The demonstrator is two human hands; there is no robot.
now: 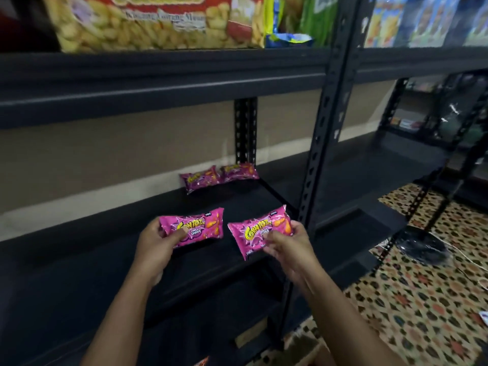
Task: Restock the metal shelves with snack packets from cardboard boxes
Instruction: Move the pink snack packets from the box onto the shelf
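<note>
My left hand (155,240) grips a pink snack packet (200,228) by its left end, over the front part of the black metal shelf (79,260). My right hand (286,241) pinches a second pink packet (257,231) at its right end, just to the right of the first. Two more pink packets (200,178) (239,172) lie side by side at the back of the same shelf, against the rear upright. A corner of a cardboard box (317,352) shows at the bottom edge.
The shelf above carries a large bag of yellow puffs (148,25) and green and blue bags (295,22). A black upright post (320,143) stands right of my hands. More racks (435,114) stand to the right over a patterned carpet (422,299).
</note>
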